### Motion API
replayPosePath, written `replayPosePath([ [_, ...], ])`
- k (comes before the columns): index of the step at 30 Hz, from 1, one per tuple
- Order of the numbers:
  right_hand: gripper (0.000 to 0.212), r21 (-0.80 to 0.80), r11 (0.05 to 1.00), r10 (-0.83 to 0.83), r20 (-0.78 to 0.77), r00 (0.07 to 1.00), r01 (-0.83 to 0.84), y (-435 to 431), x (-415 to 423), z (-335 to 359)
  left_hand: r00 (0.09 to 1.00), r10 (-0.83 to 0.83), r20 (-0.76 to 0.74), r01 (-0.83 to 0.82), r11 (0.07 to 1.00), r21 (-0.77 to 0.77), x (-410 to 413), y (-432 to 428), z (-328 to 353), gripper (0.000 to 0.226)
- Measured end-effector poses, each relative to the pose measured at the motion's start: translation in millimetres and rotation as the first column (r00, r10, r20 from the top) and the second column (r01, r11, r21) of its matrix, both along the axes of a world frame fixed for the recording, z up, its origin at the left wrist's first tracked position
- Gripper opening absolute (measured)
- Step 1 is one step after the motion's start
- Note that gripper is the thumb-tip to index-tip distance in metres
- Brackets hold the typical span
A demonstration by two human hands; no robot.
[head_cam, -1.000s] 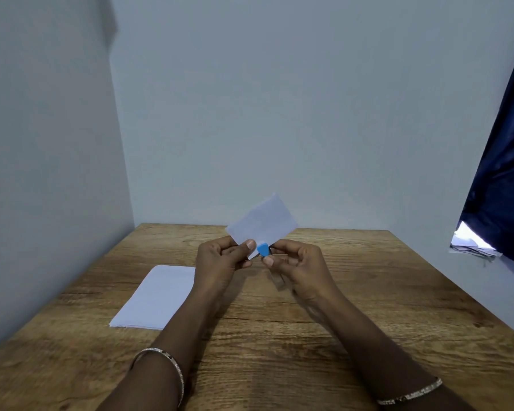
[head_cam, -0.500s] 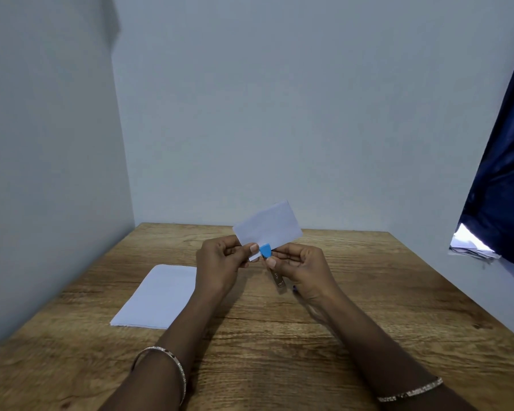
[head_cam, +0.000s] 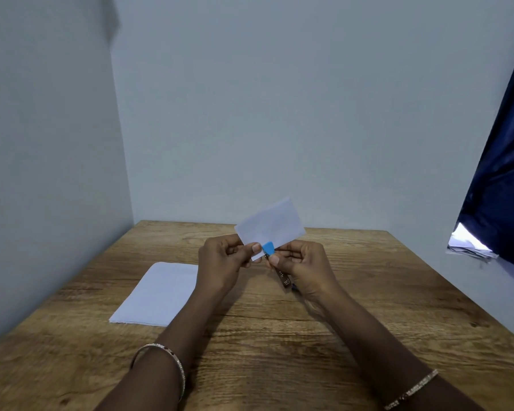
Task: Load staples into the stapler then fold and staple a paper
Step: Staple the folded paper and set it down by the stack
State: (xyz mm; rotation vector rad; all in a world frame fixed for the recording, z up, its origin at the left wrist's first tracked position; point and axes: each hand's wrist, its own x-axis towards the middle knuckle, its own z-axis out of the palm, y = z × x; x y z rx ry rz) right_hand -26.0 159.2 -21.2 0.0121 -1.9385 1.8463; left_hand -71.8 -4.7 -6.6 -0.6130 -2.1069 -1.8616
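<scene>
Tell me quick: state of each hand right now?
Left hand: closed, pinching the folded paper at its lower corner.
Right hand: closed, gripping the stapler, blue tip on the paper's edge.

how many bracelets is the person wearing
2: the left-wrist bracelet and the right-wrist bracelet, both low in the view. Nothing suggests any hidden ones.

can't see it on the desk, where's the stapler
In the head view the stapler is in the right hand above the table, its blue tip at the lower edge of the folded paper the left hand pinches.
</scene>
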Motion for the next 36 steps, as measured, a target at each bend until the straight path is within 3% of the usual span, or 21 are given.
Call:
replayPosePath([
  [6, 0.021, -0.03, 0.999, 0.032, 0.031, 0.999, -0.031, 2.4, 0.9, -1.9, 1.0, -0.01, 0.01, 0.01, 1.0, 0.014, -1.5, 0.8, -0.5, 0.002],
  [10, 0.028, -0.104, 0.991, 0.09, 0.06, 0.994, -0.083, 1.8, -0.5, 1.4, 1.0, 0.011, 0.008, -0.011, 1.0, 0.025, -5.6, -0.1, -1.9, 0.01],
  [14, 0.022, -0.198, 0.975, 0.112, 0.063, 0.992, -0.098, 2.4, 0.7, 5.1, 1.0, 0.004, 0.014, -0.005, 0.999, 0.039, -8.1, 0.8, -5.1, 0.011],
  [20, 0.015, -0.522, 0.841, 0.199, 0.058, 0.978, -0.14, 3.9, 2.4, 11.8, 0.966, -0.199, 0.164, 0.166, 0.967, 0.194, -8.2, 3.9, -5.2, 0.026],
  [26, 0.016, -0.445, 0.871, 0.254, 0.053, 0.966, -0.205, -0.2, 3.8, 10.7, 0.92, -0.349, 0.18, 0.271, 0.896, 0.352, -6.6, 5.6, -10.2, 0.026],
  [36, 0.023, -0.398, 0.886, 0.285, 0.061, 0.957, -0.239, 0.1, 3.5, 9.1, 0.909, -0.375, 0.181, 0.282, 0.873, 0.397, -6.0, 4.4, -8.8, 0.015],
])
